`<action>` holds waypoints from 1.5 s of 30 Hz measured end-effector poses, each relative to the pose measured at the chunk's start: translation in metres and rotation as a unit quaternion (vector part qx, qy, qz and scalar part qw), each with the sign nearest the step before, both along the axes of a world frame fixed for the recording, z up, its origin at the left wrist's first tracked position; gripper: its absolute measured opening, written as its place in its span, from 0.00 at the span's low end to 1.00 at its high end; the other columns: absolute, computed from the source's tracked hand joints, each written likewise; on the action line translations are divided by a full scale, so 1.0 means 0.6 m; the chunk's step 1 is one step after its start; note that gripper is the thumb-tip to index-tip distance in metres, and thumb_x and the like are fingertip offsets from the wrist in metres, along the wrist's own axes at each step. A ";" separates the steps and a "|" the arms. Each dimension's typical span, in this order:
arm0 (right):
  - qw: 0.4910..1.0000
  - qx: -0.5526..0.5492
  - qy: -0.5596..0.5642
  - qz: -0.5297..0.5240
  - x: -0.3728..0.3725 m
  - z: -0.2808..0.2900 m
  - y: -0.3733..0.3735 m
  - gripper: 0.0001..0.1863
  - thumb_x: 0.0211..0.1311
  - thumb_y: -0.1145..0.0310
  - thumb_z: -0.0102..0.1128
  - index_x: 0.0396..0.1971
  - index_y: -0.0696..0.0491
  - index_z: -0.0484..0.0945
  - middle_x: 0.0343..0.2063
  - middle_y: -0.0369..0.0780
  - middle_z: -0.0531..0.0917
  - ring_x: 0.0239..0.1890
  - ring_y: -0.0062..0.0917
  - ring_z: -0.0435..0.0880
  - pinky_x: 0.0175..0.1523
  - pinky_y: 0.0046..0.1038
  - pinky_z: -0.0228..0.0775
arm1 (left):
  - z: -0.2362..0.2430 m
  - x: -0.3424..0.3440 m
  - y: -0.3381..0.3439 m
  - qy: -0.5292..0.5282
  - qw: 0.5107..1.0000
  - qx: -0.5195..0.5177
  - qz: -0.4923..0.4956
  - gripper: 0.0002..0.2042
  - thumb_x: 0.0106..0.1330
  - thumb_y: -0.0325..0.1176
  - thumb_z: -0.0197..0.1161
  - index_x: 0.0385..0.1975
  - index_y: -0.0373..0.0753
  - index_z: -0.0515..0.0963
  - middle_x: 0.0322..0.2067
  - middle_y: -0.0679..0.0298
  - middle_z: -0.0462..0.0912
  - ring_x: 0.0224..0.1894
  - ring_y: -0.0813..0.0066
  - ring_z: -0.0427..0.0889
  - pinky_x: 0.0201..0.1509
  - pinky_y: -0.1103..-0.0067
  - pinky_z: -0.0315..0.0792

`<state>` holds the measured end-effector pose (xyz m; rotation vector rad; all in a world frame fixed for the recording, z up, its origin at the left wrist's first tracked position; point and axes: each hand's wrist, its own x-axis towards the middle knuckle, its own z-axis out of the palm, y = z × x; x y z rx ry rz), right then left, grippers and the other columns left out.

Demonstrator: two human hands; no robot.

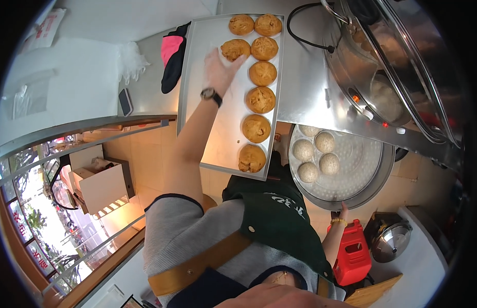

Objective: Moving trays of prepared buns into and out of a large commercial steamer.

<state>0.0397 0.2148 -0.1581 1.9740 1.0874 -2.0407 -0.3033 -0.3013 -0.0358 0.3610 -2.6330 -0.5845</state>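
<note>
My left hand [221, 73], with a watch on its wrist, reaches over a white rectangular tray [207, 134]. Its thumb and fingers curve around the near side of a golden-brown bun [235, 49]. More brown buns [262, 74] line the tray's right side, with one beside the held bun at the far end. Low on the right, my right hand [341, 211] grips the near rim of a round metal steamer tray [364, 160], thumb on top and other fingers mostly hidden below. Several pale speckled buns [329, 164] sit in the steamer tray's left part.
A round steel cooker [369, 92] with lit indicators and a cable stands on the metal counter [310, 97] at right. A phone [125, 102] and a black-and-pink cloth item [173, 56] lie left of the tray. On the floor are a red jerrycan [351, 256] and a metal lid [392, 241].
</note>
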 end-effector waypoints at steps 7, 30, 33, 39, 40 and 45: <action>1.000 0.008 0.009 -0.003 0.004 -0.006 0.003 0.29 0.43 0.68 0.57 0.49 0.55 0.61 0.48 0.43 0.65 0.48 0.36 0.66 0.50 0.38 0.64 | 0.058 0.235 0.094 -0.148 0.979 0.128 -0.061 0.34 0.40 0.53 0.64 0.39 0.28 0.66 0.36 0.48 0.69 0.41 0.55 0.68 0.45 0.70 0.64; 0.999 -0.018 0.026 -0.016 0.010 -0.030 0.013 0.26 0.40 0.69 0.59 0.44 0.54 0.65 0.44 0.41 0.68 0.46 0.32 0.66 0.48 0.34 0.66 | 0.070 0.285 0.041 -0.133 0.969 0.203 0.038 0.33 0.38 0.44 0.68 0.39 0.25 0.65 0.36 0.48 0.73 0.39 0.62 0.74 0.40 0.74 0.70; 0.999 -0.024 0.030 -0.009 0.006 -0.023 0.012 0.26 0.39 0.69 0.60 0.44 0.54 0.64 0.44 0.41 0.67 0.45 0.32 0.66 0.48 0.34 0.66 | 0.049 0.165 0.016 -0.115 0.987 0.106 0.034 0.35 0.37 0.48 0.67 0.39 0.24 0.66 0.38 0.44 0.72 0.42 0.56 0.72 0.43 0.72 0.68; 0.998 -0.036 0.041 -0.004 0.006 -0.010 0.006 0.29 0.40 0.69 0.60 0.47 0.54 0.61 0.45 0.42 0.66 0.46 0.34 0.65 0.50 0.36 0.64 | 0.033 0.038 0.022 -0.192 0.973 0.122 0.044 0.36 0.39 0.49 0.66 0.40 0.24 0.65 0.38 0.43 0.71 0.43 0.55 0.71 0.46 0.73 0.66; 0.999 -0.035 0.039 -0.008 0.008 -0.009 0.005 0.29 0.40 0.69 0.60 0.47 0.54 0.61 0.45 0.42 0.66 0.46 0.34 0.65 0.50 0.36 0.64 | 0.036 0.032 0.028 -0.222 0.963 0.140 0.055 0.35 0.39 0.50 0.65 0.40 0.24 0.65 0.38 0.44 0.71 0.43 0.54 0.71 0.46 0.72 0.66; 0.999 -0.013 0.033 0.023 0.000 -0.002 0.000 0.28 0.44 0.65 0.58 0.48 0.55 0.62 0.45 0.43 0.68 0.47 0.33 0.67 0.49 0.35 0.66 | 0.040 0.051 0.036 -0.226 0.958 0.157 0.083 0.35 0.40 0.51 0.65 0.39 0.24 0.64 0.40 0.44 0.69 0.45 0.54 0.69 0.47 0.73 0.64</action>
